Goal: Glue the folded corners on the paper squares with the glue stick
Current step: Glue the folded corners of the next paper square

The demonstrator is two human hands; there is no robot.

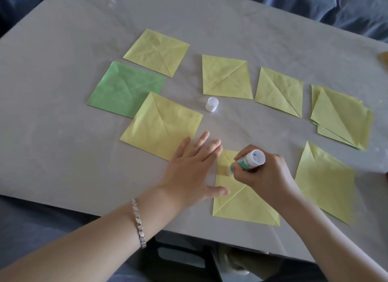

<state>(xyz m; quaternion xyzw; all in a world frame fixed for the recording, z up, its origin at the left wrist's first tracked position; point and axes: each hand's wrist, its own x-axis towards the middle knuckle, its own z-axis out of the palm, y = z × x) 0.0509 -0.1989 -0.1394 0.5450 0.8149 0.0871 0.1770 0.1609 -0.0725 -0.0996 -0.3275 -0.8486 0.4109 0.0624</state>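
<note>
Head view: grey table (63,92). Upper left of frame, a green paper square (117,90) lies partly under a yellow one (161,126). Left hand (189,172), fingers spread flat, presses the left edge of the yellow paper square (241,204) at lower centre. Right hand (266,172) is closed around the glue stick (247,161), tip touching that square's folded corner; label unreadable. White cap (212,104) stands at centre. A stack of yellow squares (340,117) lies at right.

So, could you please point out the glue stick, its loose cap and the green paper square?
glue stick (251,160): head view, on its barrel.
cap (212,104): head view, on its side wall.
green paper square (117,88): head view, on its middle.
</note>
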